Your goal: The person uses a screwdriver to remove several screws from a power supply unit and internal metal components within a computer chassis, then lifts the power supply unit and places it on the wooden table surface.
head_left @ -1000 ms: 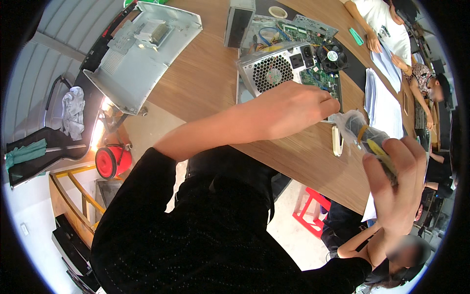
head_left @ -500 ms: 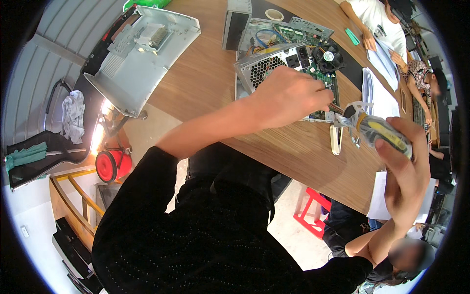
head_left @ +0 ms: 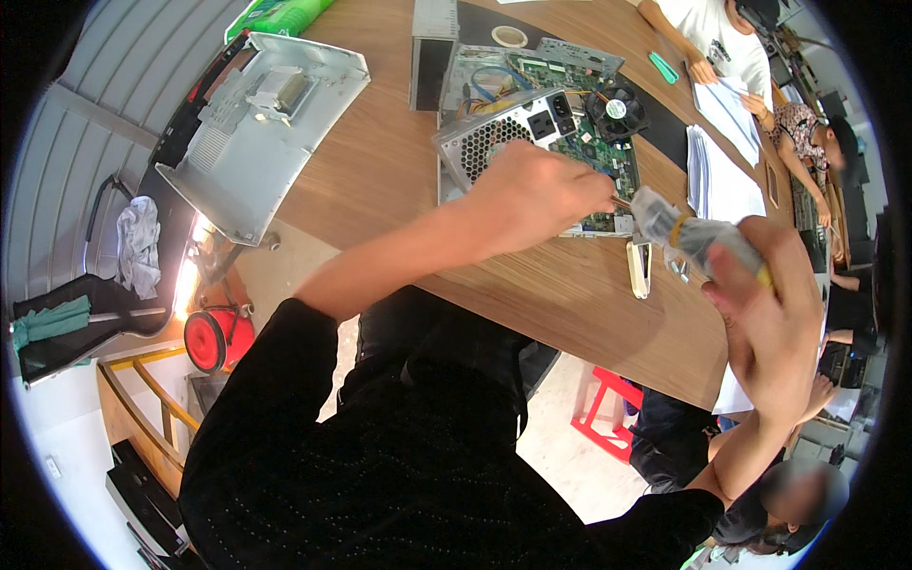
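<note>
Screwdriver (head_left: 708, 242) clenched in right hand (head_left: 774, 318), raised above worktop (head_left: 380, 171) edge. Left hand (head_left: 537, 190) pinches its tip, just over open computer case (head_left: 532, 133). White panel (head_left: 261, 128) lies well apart.

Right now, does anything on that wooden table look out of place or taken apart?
Yes. The computer case lies open, its green circuit board and fan bare, and its grey side panel hangs over the table's left edge. The left hand and right hand hold a screwdriver.
</note>
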Motion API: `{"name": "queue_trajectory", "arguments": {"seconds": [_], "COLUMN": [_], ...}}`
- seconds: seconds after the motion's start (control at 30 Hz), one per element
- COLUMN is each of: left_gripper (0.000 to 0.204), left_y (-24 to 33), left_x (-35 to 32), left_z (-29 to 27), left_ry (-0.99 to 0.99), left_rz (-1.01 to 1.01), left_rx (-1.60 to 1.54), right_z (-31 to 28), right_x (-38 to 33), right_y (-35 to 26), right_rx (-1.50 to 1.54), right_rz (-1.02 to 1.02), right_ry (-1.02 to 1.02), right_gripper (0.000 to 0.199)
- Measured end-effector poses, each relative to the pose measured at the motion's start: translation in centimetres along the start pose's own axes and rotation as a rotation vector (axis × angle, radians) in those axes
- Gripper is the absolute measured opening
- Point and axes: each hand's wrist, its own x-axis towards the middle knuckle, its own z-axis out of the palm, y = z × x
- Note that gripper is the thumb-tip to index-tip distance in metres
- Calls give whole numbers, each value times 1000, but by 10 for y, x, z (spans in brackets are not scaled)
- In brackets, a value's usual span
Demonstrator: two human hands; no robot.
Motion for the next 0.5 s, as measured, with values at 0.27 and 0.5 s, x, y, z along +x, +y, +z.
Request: {"name": "queue_trajectory", "arguments": {"seconds": [0.27, 0.5], "left_gripper": [12, 9], "left_y": [-10, -5], "left_x": [6, 5], "left_z": [3, 6], "left_ry": [-16, -77], "left_rz": [47, 49], "left_rx": [-140, -47], "right_z": [4, 6], "right_x": [12, -3], "right_y": [-11, -10], "right_rx": [56, 0], "right_rz": [120, 491], "right_ry": [74, -40], "right_gripper": [37, 35]}}
